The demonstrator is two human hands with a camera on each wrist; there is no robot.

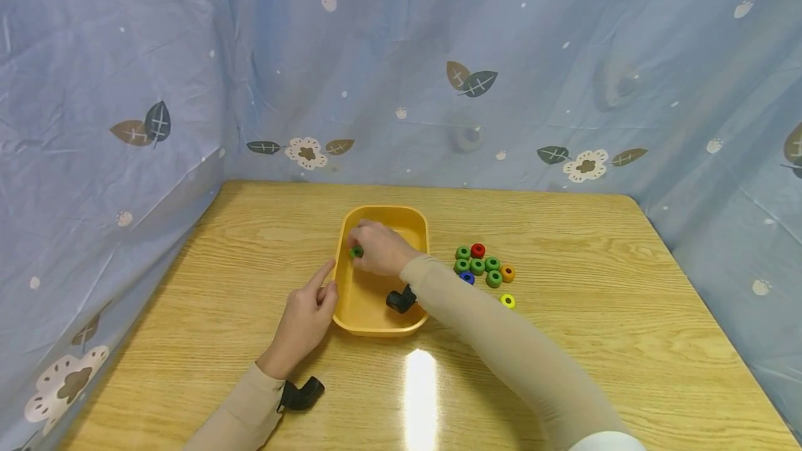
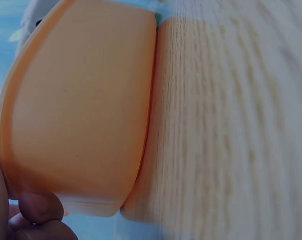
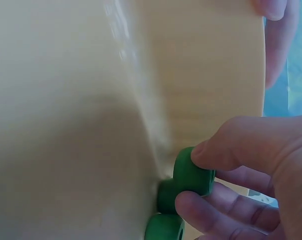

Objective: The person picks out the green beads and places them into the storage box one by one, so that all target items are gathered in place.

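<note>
A yellow-orange plastic bin (image 1: 376, 330) stands on the table. My left hand (image 1: 305, 322) is at its left side and pinches the rim, one fingertip over the inner side and others outside; the left wrist view shows fingertips against the bin's outer wall (image 2: 80, 110). Inside the bin, my right hand (image 1: 381, 249) holds a green ring (image 3: 193, 172) between thumb and fingers. This ring overlaps a second green ring (image 3: 167, 196) at the foot of the bin wall. A third green ring (image 3: 162, 228) lies beside that one.
Right of the bin lie several loose green rings (image 1: 477, 266), a red ring (image 1: 478, 250), a blue ring (image 1: 466, 277), an orange ring (image 1: 508, 273) and a yellow ring (image 1: 508, 301). My right sleeve (image 1: 501, 346) crosses the bin's right rim. A patterned blue cloth (image 1: 388, 89) hangs behind the table.
</note>
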